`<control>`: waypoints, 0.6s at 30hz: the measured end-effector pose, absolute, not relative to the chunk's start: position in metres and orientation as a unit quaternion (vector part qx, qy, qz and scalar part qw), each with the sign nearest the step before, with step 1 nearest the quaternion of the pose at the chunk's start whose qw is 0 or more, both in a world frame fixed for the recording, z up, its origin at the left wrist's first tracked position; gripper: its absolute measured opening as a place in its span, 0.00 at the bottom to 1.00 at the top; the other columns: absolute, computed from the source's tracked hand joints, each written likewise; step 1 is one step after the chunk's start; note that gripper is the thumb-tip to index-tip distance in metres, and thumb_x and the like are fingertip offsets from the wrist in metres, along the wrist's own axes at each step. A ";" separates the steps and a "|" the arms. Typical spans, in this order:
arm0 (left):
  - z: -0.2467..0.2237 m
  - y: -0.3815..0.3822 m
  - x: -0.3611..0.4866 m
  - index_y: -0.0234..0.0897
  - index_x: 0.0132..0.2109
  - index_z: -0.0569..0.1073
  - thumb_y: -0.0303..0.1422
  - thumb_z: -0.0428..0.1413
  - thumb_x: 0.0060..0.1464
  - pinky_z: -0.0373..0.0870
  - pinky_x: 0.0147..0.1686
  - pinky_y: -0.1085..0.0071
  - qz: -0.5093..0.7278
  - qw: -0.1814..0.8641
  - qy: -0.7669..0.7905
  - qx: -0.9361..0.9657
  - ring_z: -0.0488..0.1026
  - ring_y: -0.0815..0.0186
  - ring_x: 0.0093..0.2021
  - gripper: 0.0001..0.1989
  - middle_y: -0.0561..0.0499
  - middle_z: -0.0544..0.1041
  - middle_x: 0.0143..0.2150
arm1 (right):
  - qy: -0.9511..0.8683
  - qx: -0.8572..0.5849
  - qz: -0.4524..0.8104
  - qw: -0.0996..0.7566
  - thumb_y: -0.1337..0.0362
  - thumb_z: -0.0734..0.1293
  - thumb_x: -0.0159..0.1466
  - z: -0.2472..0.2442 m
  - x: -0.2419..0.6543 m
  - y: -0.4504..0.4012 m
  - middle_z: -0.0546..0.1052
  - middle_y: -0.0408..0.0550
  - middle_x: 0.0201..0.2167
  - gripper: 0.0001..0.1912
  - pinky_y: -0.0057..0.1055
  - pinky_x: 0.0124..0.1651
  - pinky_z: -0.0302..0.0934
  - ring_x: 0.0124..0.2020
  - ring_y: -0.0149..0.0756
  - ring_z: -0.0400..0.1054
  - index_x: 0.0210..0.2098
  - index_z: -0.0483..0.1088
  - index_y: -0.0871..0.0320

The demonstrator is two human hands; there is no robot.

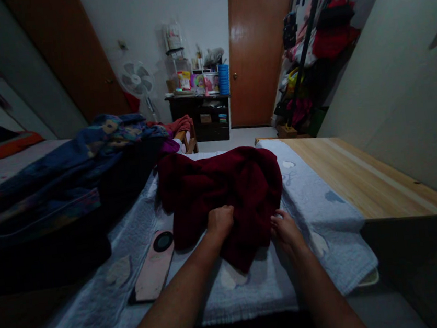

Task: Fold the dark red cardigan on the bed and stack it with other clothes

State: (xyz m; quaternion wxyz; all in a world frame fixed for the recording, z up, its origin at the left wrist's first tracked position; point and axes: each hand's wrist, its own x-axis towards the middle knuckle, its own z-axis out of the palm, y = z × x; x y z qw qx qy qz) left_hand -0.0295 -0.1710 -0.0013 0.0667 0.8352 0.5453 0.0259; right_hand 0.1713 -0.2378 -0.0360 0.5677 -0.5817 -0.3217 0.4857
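A dark red garment [244, 182] lies bunched and folded on a pale blue quilted cover [264, 285]; its exact kind does not show. My left hand [221, 221] is closed on the garment near its middle, with the fingers gripping a fold. At the garment's right edge is my right hand [287, 232], its fingers loosely curled and somewhat apart. Those fingertips are beside or just touching the cloth. One corner of the garment points toward me between both hands. Left of my left forearm, a pink phone [154, 271] with a round black camera lies on the cover.
A wooden board [345, 170] runs along the right, partly under the cover. Blue patterned bedding [64, 165] is heaped on the left. Farther back stand a white fan [138, 78], a dark cabinet [197, 116] and a brown door [256, 49]. Bags [333, 40] hang at the right.
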 end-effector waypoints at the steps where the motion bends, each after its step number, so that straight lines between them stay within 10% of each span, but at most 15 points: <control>1: -0.001 -0.168 -0.029 0.39 0.46 0.74 0.30 0.44 0.62 0.69 0.39 0.66 0.025 0.068 0.551 0.831 0.77 0.58 0.43 0.15 0.42 0.79 0.44 | -0.260 -0.574 0.512 0.584 0.66 0.65 0.53 -0.034 0.166 -0.239 0.73 0.42 0.26 0.21 0.32 0.28 0.70 0.29 0.37 0.74 0.46 0.61 0.50; 9: 0.002 -0.161 -0.034 0.42 0.49 0.73 0.36 0.43 0.63 0.68 0.37 0.67 0.017 0.076 0.572 0.817 0.78 0.57 0.41 0.16 0.42 0.80 0.41 | -0.244 -0.593 0.556 0.529 0.62 0.71 0.48 -0.028 0.131 -0.245 0.68 0.31 0.16 0.34 0.20 0.12 0.50 0.11 0.29 0.62 0.51 0.52 0.53; 18: 0.004 -0.166 -0.042 0.44 0.49 0.74 0.32 0.42 0.62 0.67 0.37 0.67 0.020 0.086 0.555 0.827 0.77 0.57 0.43 0.17 0.44 0.80 0.42 | -0.382 -0.576 0.466 0.552 0.62 0.65 0.50 0.009 0.172 -0.226 0.69 0.35 0.15 0.12 0.22 0.18 0.60 0.16 0.28 0.65 0.34 0.64 0.56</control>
